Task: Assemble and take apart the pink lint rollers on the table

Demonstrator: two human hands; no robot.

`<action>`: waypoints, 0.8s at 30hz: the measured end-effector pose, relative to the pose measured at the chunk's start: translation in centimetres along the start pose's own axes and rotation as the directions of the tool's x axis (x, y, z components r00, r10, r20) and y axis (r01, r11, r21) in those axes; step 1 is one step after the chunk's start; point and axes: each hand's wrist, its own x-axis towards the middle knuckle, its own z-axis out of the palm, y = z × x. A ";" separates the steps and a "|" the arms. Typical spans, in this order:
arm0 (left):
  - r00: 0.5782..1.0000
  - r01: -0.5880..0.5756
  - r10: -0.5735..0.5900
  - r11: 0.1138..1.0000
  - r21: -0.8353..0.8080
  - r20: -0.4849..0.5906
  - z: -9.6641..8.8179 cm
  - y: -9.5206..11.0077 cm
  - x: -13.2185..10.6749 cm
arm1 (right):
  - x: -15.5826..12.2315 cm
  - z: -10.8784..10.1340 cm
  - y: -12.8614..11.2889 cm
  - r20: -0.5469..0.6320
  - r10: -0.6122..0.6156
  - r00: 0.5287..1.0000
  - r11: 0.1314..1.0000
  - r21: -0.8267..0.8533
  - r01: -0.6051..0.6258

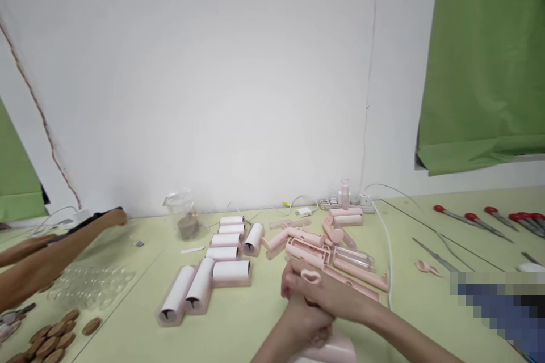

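Observation:
My right hand is closed over my left hand, the two pressed together above the near part of the table. A small pink piece with a heart-shaped loop pokes out at the top of my right hand; its other end is hidden. The fingers of my left hand are curled, and what they hold is covered. Just below lies a pink and white roller, partly hidden by my left hand. Beyond my hands lies a pile of pink plastic handles and cases.
White paper rolls in clear wrap lie left of the pile. Farther left are a bubble sheet, wooden discs and another person's arm. Red-handled scissors lie at right. A white cable crosses the table.

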 end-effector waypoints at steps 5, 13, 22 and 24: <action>0.997 -0.030 0.031 1.000 -0.005 0.068 0.1 0.6 -0.3 | -1.4 0.2 1.9 -0.161 -0.111 0.981 0.994 0.001 0.113; 0.994 0.046 -0.050 0.998 0.045 0.099 0.1 1.3 -0.4 | -1.6 0.5 1.3 -0.173 -0.240 0.955 0.966 -0.136 0.218; 0.999 0.046 -0.048 0.994 0.102 0.020 0.1 0.6 0.2 | -1.0 0.0 1.3 -0.054 -0.272 0.961 0.962 -0.020 0.271; 0.999 -0.001 -0.004 0.994 0.111 0.041 0.0 1.4 0.0 | -1.2 -0.1 1.2 -0.078 -0.263 0.962 0.964 -0.063 0.258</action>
